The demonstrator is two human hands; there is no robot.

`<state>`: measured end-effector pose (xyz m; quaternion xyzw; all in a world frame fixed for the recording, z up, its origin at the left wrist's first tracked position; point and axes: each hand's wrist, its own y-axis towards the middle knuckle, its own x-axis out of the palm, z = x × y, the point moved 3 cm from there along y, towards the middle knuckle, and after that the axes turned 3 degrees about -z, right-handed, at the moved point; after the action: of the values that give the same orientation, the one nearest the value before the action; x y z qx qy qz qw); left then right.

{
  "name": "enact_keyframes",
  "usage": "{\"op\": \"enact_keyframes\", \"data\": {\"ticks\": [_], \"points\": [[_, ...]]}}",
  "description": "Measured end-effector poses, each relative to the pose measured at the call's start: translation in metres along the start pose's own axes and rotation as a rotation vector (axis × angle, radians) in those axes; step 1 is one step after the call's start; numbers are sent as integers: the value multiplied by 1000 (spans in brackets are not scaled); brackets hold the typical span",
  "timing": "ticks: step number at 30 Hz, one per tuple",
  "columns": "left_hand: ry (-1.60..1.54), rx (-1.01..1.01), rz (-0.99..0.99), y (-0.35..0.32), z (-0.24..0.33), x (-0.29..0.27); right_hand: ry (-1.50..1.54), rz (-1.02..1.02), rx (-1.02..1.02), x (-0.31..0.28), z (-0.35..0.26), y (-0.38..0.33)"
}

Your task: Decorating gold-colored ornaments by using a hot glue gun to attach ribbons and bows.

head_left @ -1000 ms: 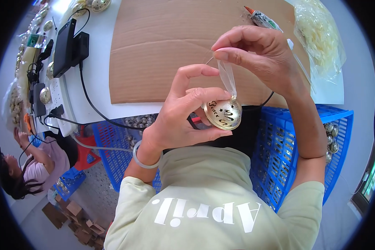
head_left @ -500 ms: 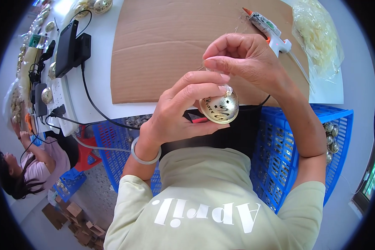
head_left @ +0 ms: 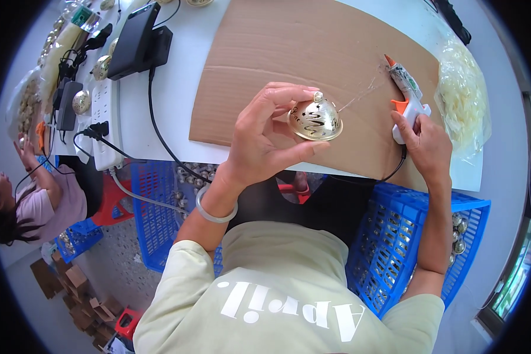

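My left hand [head_left: 265,127] is closed round a shiny gold bell-shaped ornament [head_left: 315,121] with dark cut-out shapes and a flared rim. A small knob stands on its top, close to my index fingertip. Over the cardboard's right side, my right hand [head_left: 428,144] is closed on the handle of a white hot glue gun [head_left: 408,97] with an orange tip and trigger. The gun's nozzle points away from me, toward the far side. Thin glue strings run from near the bell toward the gun.
A brown cardboard sheet [head_left: 265,65] covers much of the white table. To the right lies a clear bag of pale sticks [head_left: 463,100]. Black power bricks [head_left: 133,44] and a white power strip [head_left: 105,141] sit left. Blue crates [head_left: 389,236] with ornaments flank me; a co-worker [head_left: 47,183] sits left.
My right hand has left the bell's top and moved right onto the glue gun. My left hand still holds the bell, now farther from my body.
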<state>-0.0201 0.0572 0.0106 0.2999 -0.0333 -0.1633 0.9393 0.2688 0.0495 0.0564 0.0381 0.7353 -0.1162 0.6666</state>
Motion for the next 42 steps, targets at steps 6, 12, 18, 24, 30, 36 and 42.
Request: {"op": "enact_keyframes", "data": {"ticks": [6, 12, 18, 24, 30, 36, 42], "points": [[-82, -39, 62, -8, -3, -6, 658, -58, 51, 25, 27, 16], [-96, -53, 75, -10, -3, -14, 1391, -199, -36, 5, 2, -11], [-48, -26, 80, -8, -5, -10, 1400, -269, -241, -9, -24, -36], [10, 10, 84, -5, -8, -5, 1302, -352, -347, -1, -22, -43], [23, 19, 84, -2, -10, -2, 1265, -355, -378, 3, -25, -44], [9, 29, 79, -2, -12, -1, 1229, -335, -382, 4, -26, -44], [17, 30, 75, -3, -9, -3, 1190, -325, -381, 2, -29, -47]]}}
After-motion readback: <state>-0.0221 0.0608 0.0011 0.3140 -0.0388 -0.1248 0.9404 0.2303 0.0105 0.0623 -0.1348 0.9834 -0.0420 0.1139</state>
